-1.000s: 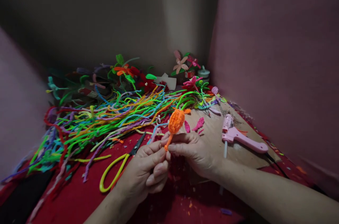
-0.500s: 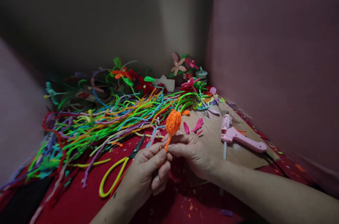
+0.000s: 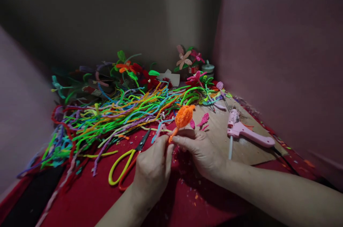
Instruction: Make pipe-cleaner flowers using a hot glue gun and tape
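Observation:
An orange pipe-cleaner petal (image 3: 183,116), a looped oval on a twisted stem, stands tilted to the right above my hands. My left hand (image 3: 152,164) pinches the lower end of its stem, fingers curled with the back of the hand towards me. From the right, my right hand (image 3: 206,155) closes thumb and fingers on the same stem just beside the left fingertips. Where exactly the stem ends is hidden by the fingers. Scissors (image 3: 128,164) with yellow and red handles lie left of my left hand.
A heap of colourful pipe cleaners (image 3: 128,112) spreads across the red cloth (image 3: 88,195). A pink glue gun (image 3: 249,134) rests on a cardboard sheet (image 3: 214,141), near several pink petals (image 3: 204,119). Finished flowers (image 3: 184,59) and a lidded jar (image 3: 208,69) stand against the wall.
The orange petal has tipped to the right. My left hand has turned over, its back now facing me, while both hands keep hold of the stem. The whole view has shifted slightly.

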Action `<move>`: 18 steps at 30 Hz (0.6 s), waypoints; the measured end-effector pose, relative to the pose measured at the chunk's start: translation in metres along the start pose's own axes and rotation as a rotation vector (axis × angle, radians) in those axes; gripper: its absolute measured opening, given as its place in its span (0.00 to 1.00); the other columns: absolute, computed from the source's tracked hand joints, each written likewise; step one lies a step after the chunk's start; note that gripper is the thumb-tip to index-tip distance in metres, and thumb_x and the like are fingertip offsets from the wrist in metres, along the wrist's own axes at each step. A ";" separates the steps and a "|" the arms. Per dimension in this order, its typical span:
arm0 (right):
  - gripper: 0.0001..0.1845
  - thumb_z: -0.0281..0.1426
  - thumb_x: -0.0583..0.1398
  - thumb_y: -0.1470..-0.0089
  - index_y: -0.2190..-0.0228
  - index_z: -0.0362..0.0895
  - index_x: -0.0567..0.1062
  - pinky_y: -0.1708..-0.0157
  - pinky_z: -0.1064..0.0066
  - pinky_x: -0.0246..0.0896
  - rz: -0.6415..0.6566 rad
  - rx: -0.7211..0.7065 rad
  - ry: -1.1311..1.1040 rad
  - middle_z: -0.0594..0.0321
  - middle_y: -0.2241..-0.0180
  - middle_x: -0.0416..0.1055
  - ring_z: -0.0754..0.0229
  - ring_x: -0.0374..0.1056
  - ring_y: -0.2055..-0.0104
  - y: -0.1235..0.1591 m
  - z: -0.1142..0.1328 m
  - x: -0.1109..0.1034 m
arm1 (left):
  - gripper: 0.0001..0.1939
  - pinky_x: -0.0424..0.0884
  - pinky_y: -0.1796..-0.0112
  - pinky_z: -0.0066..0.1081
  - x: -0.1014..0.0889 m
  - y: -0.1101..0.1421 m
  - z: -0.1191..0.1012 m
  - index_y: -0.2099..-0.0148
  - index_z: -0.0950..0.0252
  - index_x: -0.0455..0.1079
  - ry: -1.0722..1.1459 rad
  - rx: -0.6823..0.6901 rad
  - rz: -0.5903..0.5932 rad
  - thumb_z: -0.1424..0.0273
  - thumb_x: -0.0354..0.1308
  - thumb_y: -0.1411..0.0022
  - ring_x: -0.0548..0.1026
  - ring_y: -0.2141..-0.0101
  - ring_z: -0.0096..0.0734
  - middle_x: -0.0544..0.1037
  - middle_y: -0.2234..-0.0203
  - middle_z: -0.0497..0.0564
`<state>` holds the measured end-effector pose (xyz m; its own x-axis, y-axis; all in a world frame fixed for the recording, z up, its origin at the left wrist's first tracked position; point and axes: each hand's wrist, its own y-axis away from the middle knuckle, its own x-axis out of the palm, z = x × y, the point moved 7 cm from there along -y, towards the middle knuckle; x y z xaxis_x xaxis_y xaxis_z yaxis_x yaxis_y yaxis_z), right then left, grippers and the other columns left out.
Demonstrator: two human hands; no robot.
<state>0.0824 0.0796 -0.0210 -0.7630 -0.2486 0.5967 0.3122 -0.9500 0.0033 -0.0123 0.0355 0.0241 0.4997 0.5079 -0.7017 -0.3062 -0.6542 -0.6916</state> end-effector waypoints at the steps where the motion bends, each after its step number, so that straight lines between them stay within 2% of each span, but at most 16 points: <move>1: 0.03 0.28 0.65 0.58 0.75 0.42 0.78 0.64 0.72 0.58 -0.003 -0.008 0.015 0.67 0.76 0.72 0.65 0.65 0.70 0.000 0.000 0.000 | 0.09 0.69 0.72 0.24 -0.001 0.000 -0.001 0.55 0.66 0.63 -0.009 0.031 -0.011 0.76 0.51 0.38 0.76 0.75 0.28 0.78 0.73 0.51; 4: 0.02 0.29 0.66 0.57 0.78 0.43 0.78 0.63 0.72 0.58 -0.002 -0.027 0.055 0.69 0.79 0.70 0.66 0.64 0.72 0.001 0.001 0.001 | 0.10 0.70 0.70 0.23 -0.003 0.000 0.000 0.54 0.64 0.64 0.071 0.061 -0.034 0.78 0.50 0.38 0.77 0.73 0.28 0.78 0.72 0.50; 6: 0.02 0.30 0.66 0.57 0.77 0.43 0.79 0.63 0.71 0.58 0.011 -0.012 0.046 0.69 0.79 0.70 0.66 0.63 0.72 0.001 0.000 0.002 | 0.10 0.70 0.69 0.23 -0.004 0.000 0.005 0.56 0.63 0.65 0.181 -0.015 -0.014 0.78 0.51 0.39 0.77 0.72 0.27 0.78 0.72 0.49; 9: 0.05 0.31 0.65 0.56 0.73 0.44 0.80 0.59 0.69 0.59 0.062 -0.004 0.073 0.66 0.72 0.73 0.64 0.65 0.67 0.001 0.000 0.002 | 0.06 0.68 0.73 0.22 0.001 0.001 0.018 0.60 0.61 0.68 0.378 -0.272 0.062 0.75 0.52 0.39 0.74 0.75 0.25 0.76 0.74 0.47; 14: 0.09 0.33 0.64 0.53 0.67 0.47 0.79 0.54 0.67 0.58 0.127 -0.048 0.197 0.63 0.63 0.72 0.60 0.66 0.58 0.000 0.002 0.003 | 0.05 0.58 0.82 0.20 0.011 0.007 0.029 0.67 0.63 0.70 0.767 -0.699 0.113 0.68 0.55 0.41 0.62 0.82 0.21 0.65 0.83 0.42; 16: 0.08 0.32 0.63 0.52 0.67 0.47 0.79 0.56 0.68 0.58 0.126 -0.061 0.202 0.63 0.64 0.72 0.61 0.65 0.60 -0.002 0.003 0.002 | 0.06 0.55 0.83 0.19 0.015 0.009 0.029 0.69 0.64 0.70 0.892 -0.827 0.130 0.67 0.57 0.43 0.59 0.84 0.18 0.63 0.84 0.41; 18: 0.06 0.30 0.62 0.52 0.69 0.46 0.80 0.57 0.69 0.58 0.132 -0.076 0.192 0.65 0.70 0.71 0.62 0.65 0.64 -0.003 0.004 0.004 | 0.07 0.53 0.84 0.18 0.019 0.011 0.029 0.70 0.65 0.69 1.001 -0.932 0.147 0.66 0.59 0.45 0.57 0.85 0.16 0.63 0.86 0.41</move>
<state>0.0809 0.0821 -0.0160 -0.8141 -0.3960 0.4247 0.3785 -0.9165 -0.1290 -0.0296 0.0542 -0.0014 0.9971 0.0447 -0.0615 0.0464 -0.9986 0.0262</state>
